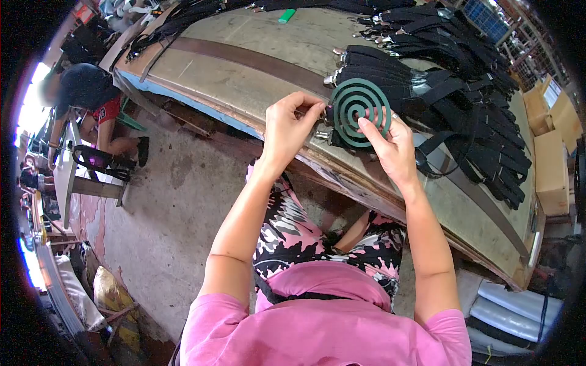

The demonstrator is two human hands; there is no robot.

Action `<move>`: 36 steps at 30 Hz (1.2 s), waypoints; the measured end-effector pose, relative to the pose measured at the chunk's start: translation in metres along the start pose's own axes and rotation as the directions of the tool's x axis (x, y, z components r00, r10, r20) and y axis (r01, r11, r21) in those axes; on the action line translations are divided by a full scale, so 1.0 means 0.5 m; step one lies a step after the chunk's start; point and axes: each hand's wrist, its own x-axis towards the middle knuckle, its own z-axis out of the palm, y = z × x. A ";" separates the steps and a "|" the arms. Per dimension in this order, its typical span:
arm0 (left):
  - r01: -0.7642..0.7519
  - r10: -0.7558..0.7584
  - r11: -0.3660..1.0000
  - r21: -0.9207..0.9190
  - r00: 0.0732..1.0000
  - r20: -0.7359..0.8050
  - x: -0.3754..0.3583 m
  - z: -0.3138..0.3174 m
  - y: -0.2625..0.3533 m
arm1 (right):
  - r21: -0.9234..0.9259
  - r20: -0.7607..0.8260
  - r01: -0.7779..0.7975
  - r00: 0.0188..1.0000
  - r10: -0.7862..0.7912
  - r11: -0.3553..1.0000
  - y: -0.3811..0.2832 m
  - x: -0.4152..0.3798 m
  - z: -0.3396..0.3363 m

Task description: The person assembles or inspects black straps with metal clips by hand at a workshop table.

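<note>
A green spiral mosquito coil (359, 83) is held up over the near edge of the table. My right hand (394, 146) grips it from the right, with the thumb across its face near the centre and the other fingers behind. My left hand (287, 125) is closed in a pinch at the coil's left edge. A small dark and purple bit shows by its fingertips; what they hold I cannot make out. Just behind the coil lie bundled black elastic straps with metal clips (378, 76).
More black straps (427, 30) cover the table's far side. A green block (287, 16) and a long brown strip (244, 59) lie on the tabletop (244, 30). Cardboard boxes (549, 165) stand at right. Another person (91, 91) bends over a bench at left.
</note>
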 end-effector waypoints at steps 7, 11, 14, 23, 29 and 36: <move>0.015 -0.015 1.000 0.003 1.000 0.014 -0.001 -0.002 0.002 | -0.033 0.000 0.010 1.000 -0.010 0.999 -0.005 0.001 0.003; 0.025 -0.026 0.999 -0.021 1.000 -0.006 0.002 -0.003 -0.012 | -0.053 -0.005 0.044 0.999 -0.044 0.998 0.005 -0.003 0.001; -0.068 0.085 0.992 0.105 0.982 -0.170 0.001 -0.012 -0.003 | 0.015 -0.055 0.003 0.998 -0.002 1.000 0.011 -0.005 -0.007; -0.282 0.268 0.893 0.350 0.959 0.089 -0.037 -0.006 0.014 | 0.038 -0.042 -0.116 0.992 0.118 0.993 0.007 -0.008 -0.022; -0.333 0.319 0.886 0.322 0.943 0.097 -0.028 -0.009 0.010 | 0.088 -0.021 -0.070 0.997 0.072 0.994 0.008 -0.010 -0.011; -0.302 0.285 0.919 0.253 0.953 0.102 -0.020 -0.010 0.007 | 0.063 -0.017 -0.029 0.999 0.031 0.998 0.012 -0.008 -0.005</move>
